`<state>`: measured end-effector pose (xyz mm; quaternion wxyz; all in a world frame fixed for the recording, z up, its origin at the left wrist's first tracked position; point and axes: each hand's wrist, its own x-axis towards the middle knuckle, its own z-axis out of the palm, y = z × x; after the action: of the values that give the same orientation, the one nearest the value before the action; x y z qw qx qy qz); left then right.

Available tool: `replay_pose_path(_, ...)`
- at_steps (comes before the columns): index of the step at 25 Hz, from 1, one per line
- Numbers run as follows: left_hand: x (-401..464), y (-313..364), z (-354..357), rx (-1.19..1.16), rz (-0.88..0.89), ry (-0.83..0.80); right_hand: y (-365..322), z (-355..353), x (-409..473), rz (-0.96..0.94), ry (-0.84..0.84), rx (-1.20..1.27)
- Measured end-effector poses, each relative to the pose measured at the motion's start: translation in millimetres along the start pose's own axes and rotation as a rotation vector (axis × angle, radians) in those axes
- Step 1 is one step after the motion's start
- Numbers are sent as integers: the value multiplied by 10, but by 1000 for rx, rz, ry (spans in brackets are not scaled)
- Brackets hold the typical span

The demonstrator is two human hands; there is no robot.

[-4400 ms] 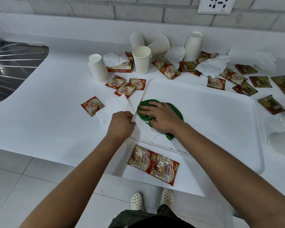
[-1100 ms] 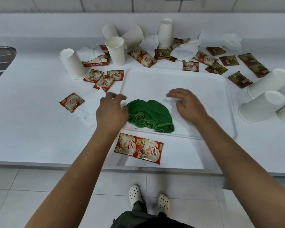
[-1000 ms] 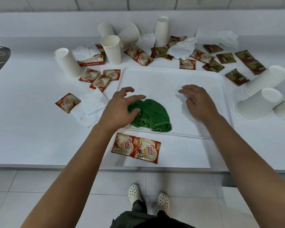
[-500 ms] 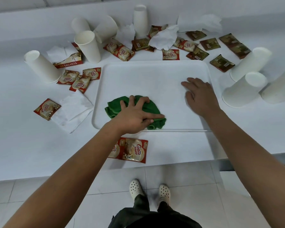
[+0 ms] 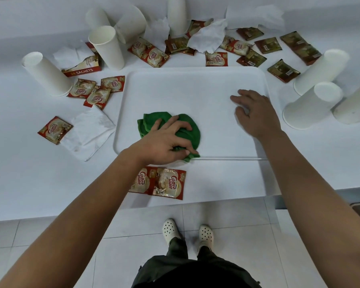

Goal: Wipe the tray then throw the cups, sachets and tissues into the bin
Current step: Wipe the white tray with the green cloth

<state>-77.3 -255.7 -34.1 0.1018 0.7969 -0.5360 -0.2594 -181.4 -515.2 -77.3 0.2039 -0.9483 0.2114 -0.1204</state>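
Note:
A white tray (image 5: 195, 90) lies on the white counter. My left hand (image 5: 164, 140) grips a crumpled green cloth (image 5: 150, 121) at the tray's near left part. My right hand (image 5: 256, 113) rests flat with fingers apart on the tray's right side, holding nothing. White paper cups stand around: one upright at the left (image 5: 46, 74), one behind the tray (image 5: 107, 47), several upside down at the right (image 5: 312, 104). Red and brown sachets (image 5: 216, 59) and crumpled tissues (image 5: 208, 37) are scattered behind the tray. A sachet pair (image 5: 166, 183) lies at the counter's near edge.
A folded tissue (image 5: 89, 132) and a sachet (image 5: 54, 129) lie left of the tray. A sachet box (image 5: 81, 67) stands at the back left. The counter's front edge runs just below the tray; tiled floor and my shoes show beneath.
My right hand let go of the green cloth and moved to the tray's right side. My left hand left the tray's edge, landed on the cloth and closed its fingers on it.

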Motion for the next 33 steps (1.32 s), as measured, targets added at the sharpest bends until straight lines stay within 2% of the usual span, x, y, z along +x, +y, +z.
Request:
replay_pose_path(4, -220, -287, -90, 0, -81, 28, -9, 4, 22, 0, -1, -14)
replay_pose_path(10, -196, -429, -44, 58, -202, 330, -19, 23, 20, -18, 9, -67)
replay_pose_path(13, -12, -297, -5, 42, -328, 382, -104, 39, 66, 21, 20, -134)
replay_pose_path(16, 64, -175, 14, 30, -336, 356, -290, 88, 147, 133, -32, -192)
replay_pose_path(20, -48, -221, -139, 7, -209, 249, -466, 237, 163, 170, -103, -117)
replay_pose_path(22, -176, -307, -265, 102, -191, 193, -472, 270, 154, 173, -100, -137)
replay_pose_path(26, -465, -542, -486, 291, -262, 101, -485, 287, 150, 194, -55, -142)
replay_pose_path(30, -608, -605, -453, 150, -238, 40, -528, 304, 152, 221, -38, -145)
replay_pose_path(33, -616, -593, -368, 108, -221, 61, -550, 318, 147, 244, -19, -156)
